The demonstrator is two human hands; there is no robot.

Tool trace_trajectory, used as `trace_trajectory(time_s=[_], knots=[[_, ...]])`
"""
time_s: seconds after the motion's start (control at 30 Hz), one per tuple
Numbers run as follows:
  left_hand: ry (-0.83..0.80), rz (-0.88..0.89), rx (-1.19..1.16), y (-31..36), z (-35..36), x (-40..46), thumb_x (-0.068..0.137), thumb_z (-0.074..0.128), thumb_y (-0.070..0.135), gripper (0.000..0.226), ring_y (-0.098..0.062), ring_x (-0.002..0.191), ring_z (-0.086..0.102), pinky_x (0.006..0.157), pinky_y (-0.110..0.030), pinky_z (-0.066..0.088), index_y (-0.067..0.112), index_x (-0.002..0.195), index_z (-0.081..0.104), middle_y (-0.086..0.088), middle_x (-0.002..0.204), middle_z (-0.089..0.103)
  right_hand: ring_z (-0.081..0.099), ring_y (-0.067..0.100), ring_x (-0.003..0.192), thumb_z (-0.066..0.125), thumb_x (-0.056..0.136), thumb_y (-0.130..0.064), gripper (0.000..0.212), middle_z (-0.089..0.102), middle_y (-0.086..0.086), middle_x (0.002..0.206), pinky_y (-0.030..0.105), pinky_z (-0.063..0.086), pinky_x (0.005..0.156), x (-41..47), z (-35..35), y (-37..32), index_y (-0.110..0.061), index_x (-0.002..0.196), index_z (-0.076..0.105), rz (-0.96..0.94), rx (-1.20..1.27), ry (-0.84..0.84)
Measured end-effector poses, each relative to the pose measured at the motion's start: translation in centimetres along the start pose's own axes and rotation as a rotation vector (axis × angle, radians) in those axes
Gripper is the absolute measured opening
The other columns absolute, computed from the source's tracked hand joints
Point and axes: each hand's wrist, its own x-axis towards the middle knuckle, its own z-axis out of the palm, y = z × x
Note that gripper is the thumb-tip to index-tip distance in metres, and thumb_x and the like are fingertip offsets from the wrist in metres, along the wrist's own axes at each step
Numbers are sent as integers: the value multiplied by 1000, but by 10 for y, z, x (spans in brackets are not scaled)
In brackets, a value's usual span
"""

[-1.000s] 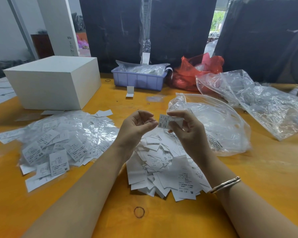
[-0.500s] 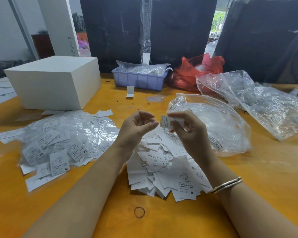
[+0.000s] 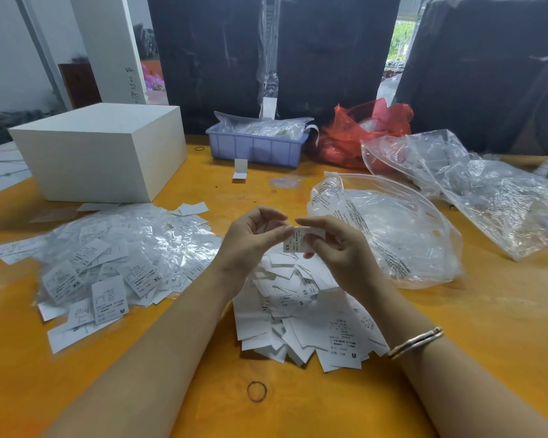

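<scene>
The left hand (image 3: 250, 238) has closed the small gap that stood between it and the label (image 3: 298, 240): half a second ago its curled fingers were just short of the paper, and now a fingertip meets the label's left edge. The right hand (image 3: 339, 251) has barely shifted and pinches the label's right part between thumb and fingers, the print marked XS turned toward the camera. So the two hands are together on the one slip. The right is plainly clamped on it, but whether the left has actually taken hold or only touches cannot be told from here.

The label is in the air above the middle of the table (image 3: 487, 327), over the loose pile of labels (image 3: 298, 314) that lies toward the near edge. A wider heap of bagged labels (image 3: 108, 257) spreads toward the left edge, in front of the white box (image 3: 102, 150) at the far left corner. An open clear bag (image 3: 393, 235) lies just right of the hands.

As a judgement, the meeting of the hands suggests one slip has been singled out from the pile and is about to be passed across or worked with both sets of fingers. The sorting looks mid-way, with plenty of loose labels yet to handle
</scene>
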Motion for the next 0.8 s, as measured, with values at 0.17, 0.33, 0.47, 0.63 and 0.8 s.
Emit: trace_trajectory(time_s=[0.17, 0.33, 0.47, 0.63, 0.8], knots=[[-31, 0, 97, 1, 5, -3, 66, 74, 27, 25, -7, 81, 65, 70, -18, 51, 16, 86, 63, 8, 78, 68, 63, 12, 66, 61, 86, 2, 36, 62, 9, 76, 20, 52, 63, -1, 8, 1, -24, 111, 56, 63, 139, 34], [-40, -32, 168, 1, -1, -1, 86, 64, 7, 11, 1, 76, 64, 66, -10, 47, 18, 88, 67, 7, 80, 69, 64, 9, 62, 60, 86, 2, 33, 60, 11, 79, 15, 47, 58, 0, 9, 6, -19, 112, 57, 152, 223, 146], [-77, -23, 245, 1, -1, -1, 82, 65, -4, 24, -4, 82, 66, 72, -15, 51, 18, 91, 65, -2, 89, 69, 61, 9, 63, 61, 86, 2, 33, 60, 13, 79, 16, 47, 58, 1, 6, 7, -20, 111, 57, 147, 237, 119], [-19, -13, 218, -1, -2, 0, 80, 70, 0, 23, -6, 83, 68, 69, -15, 51, 19, 91, 65, 4, 83, 71, 62, 7, 60, 59, 89, -3, 20, 65, 8, 80, 15, 47, 58, 2, 7, 9, -14, 106, 59, 201, 286, 184], [-22, -4, 300, -3, -2, 1, 77, 75, 7, 23, -15, 83, 69, 69, -24, 55, 21, 92, 66, -2, 84, 72, 61, 7, 58, 60, 85, 2, 17, 67, -4, 66, 15, 48, 56, 2, 6, 10, -13, 82, 66, 236, 264, 167]])
